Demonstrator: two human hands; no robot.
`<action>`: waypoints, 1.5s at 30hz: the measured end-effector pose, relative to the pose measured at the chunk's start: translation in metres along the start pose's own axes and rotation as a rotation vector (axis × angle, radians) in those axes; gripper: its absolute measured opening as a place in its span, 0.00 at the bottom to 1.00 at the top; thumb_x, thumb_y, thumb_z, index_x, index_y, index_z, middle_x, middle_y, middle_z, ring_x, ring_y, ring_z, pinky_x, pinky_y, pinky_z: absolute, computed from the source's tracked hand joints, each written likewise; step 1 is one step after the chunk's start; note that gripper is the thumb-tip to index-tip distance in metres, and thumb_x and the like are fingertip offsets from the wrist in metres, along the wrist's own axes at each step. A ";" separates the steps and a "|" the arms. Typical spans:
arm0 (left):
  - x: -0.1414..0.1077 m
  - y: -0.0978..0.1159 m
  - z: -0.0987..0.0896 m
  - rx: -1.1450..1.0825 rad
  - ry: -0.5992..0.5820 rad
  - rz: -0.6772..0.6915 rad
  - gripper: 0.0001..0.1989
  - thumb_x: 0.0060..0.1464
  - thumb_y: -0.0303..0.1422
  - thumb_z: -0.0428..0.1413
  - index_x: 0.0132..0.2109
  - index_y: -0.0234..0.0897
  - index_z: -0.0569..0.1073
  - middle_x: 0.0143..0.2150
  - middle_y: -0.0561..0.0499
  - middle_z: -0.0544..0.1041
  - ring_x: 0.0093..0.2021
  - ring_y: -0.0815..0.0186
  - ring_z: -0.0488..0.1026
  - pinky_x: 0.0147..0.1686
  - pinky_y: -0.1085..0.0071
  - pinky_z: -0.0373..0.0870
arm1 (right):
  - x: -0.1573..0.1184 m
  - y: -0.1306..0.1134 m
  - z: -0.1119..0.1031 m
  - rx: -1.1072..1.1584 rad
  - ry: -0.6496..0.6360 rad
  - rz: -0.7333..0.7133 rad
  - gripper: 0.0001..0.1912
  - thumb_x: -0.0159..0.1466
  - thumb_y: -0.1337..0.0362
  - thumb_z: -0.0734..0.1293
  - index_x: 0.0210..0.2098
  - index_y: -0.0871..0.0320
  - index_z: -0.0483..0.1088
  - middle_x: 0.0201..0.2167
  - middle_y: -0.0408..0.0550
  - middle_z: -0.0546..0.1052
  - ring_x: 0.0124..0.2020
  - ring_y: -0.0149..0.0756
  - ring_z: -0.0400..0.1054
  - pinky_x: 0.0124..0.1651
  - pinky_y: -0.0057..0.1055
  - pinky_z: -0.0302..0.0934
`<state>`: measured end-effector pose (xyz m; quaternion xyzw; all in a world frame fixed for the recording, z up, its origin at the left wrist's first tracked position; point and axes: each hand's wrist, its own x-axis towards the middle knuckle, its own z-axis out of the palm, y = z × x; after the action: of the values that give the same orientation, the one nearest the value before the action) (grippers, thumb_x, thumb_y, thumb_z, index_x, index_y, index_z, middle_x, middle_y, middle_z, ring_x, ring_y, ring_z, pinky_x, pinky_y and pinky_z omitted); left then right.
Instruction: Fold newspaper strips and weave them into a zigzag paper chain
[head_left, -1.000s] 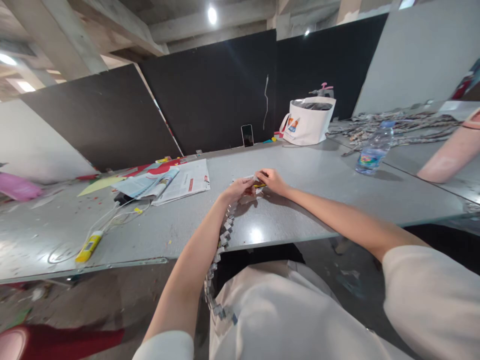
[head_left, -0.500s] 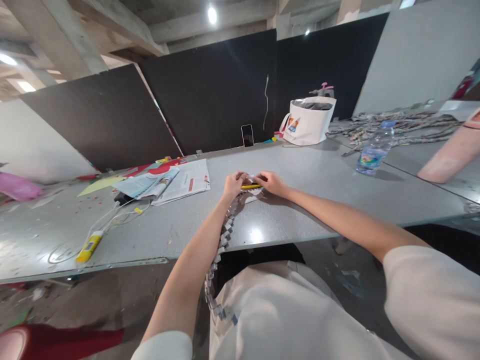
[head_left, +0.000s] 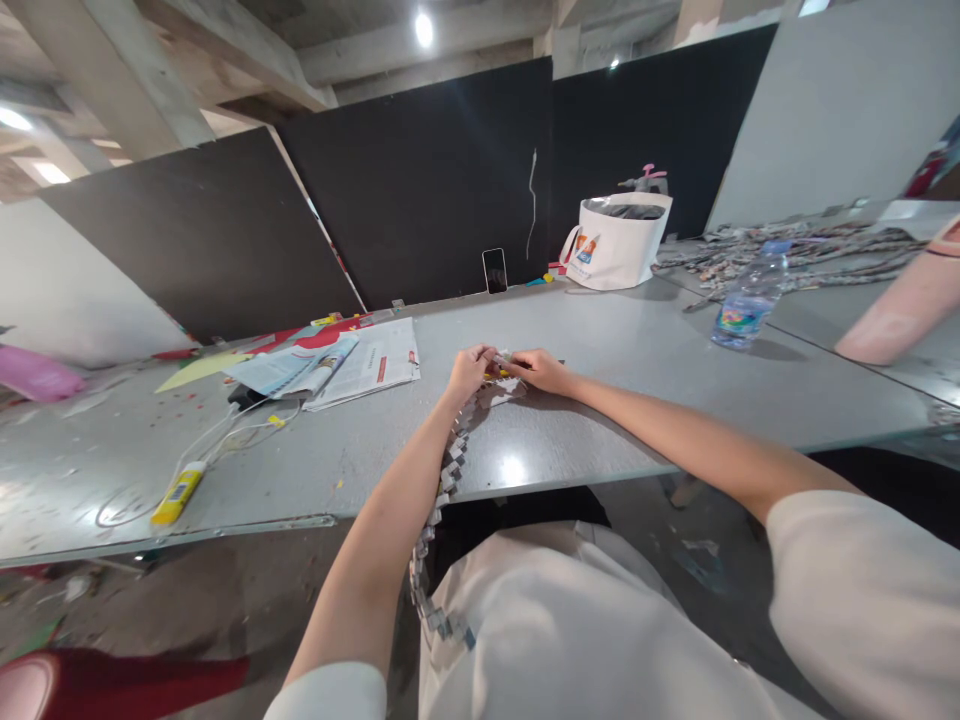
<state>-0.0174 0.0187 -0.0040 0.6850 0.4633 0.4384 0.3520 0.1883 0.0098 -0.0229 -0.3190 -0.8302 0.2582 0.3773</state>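
Our two hands, left point(head_left: 471, 372) and right point(head_left: 541, 372), meet over the grey table point(head_left: 622, 345), fingertips closed on one end of a single zigzag chain of folded grey-and-white paper point(head_left: 452, 468), which trails past the table's edge toward our lap. One clear plastic bottle point(head_left: 747, 305) stands right.

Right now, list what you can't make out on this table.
All in the head view:
Paper chain: upper end hidden by the left hand.
Right hand: whatever its fingertips touch is hidden by its fingers.
White bag: bottom of the inside hidden by its front wall.
Newspaper: small print too small.
Pink cylinder: top cut off by the right edge.
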 end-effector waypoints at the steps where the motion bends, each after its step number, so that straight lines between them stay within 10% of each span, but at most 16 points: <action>1: 0.000 0.000 0.000 0.007 -0.005 -0.001 0.13 0.66 0.35 0.54 0.34 0.35 0.76 0.26 0.50 0.78 0.29 0.66 0.76 0.33 0.72 0.70 | 0.000 0.001 0.000 -0.012 -0.010 -0.002 0.30 0.72 0.37 0.60 0.28 0.56 0.67 0.21 0.40 0.64 0.26 0.33 0.58 0.32 0.31 0.50; 45: 0.001 -0.003 0.000 -0.229 -0.063 -0.001 0.17 0.61 0.46 0.64 0.37 0.35 0.75 0.28 0.49 0.79 0.31 0.65 0.77 0.41 0.66 0.76 | 0.000 -0.009 -0.001 0.111 0.107 0.030 0.33 0.70 0.37 0.62 0.22 0.56 0.60 0.22 0.39 0.57 0.26 0.30 0.50 0.31 0.32 0.45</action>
<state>-0.0179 0.0209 -0.0069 0.6534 0.3993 0.4667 0.4425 0.1861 0.0036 -0.0166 -0.3235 -0.7883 0.2919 0.4344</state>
